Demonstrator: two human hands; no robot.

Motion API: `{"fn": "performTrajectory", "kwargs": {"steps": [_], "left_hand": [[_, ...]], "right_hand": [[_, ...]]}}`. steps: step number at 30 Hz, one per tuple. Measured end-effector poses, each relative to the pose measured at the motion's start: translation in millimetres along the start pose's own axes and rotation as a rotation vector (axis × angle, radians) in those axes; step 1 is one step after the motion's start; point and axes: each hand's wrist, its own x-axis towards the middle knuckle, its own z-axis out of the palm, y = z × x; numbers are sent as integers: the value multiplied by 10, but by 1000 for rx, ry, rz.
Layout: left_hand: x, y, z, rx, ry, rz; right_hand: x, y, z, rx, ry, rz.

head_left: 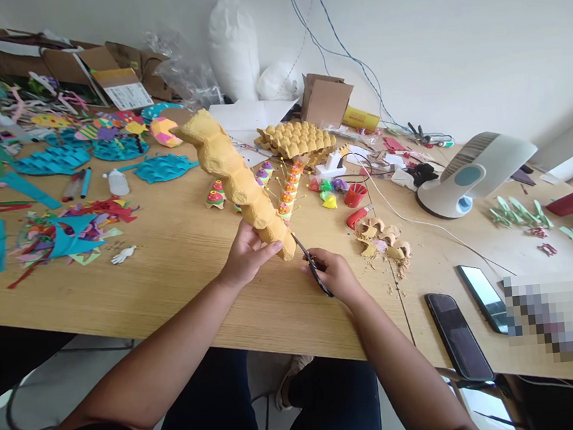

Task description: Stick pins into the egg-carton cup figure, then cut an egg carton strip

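A long, bumpy strip of yellow egg carton (235, 176) slants up and to the left above the table. Its lower end is gripped by my left hand (248, 253), with the thumb across the front. My right hand (336, 274) is closed round the handles of black scissors (312, 263), whose blades reach the strip's lower right edge. Behind the strip stand small painted carton pieces (215, 196) and a decorated strip (290, 191) with yellow-tipped stems.
On the wooden table (182, 284), carton scraps (384, 240) and a red cutter (358, 218) lie to the right, near a white fan (468, 175) and two phones (458, 335). Blue carton pieces (160, 176) and paper scraps (74, 230) are left. A yellow egg tray (297, 138) sits behind.
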Motion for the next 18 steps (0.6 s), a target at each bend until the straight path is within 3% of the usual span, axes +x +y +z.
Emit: {"fn": "performTrajectory", "kwargs": {"steps": [8, 18], "left_hand": [[14, 3, 1, -10, 87, 5], [72, 70, 2, -150, 116, -109]], "right_hand": [[-12, 5, -39, -47, 5, -17], [-38, -50, -104, 28, 23, -23]]}}
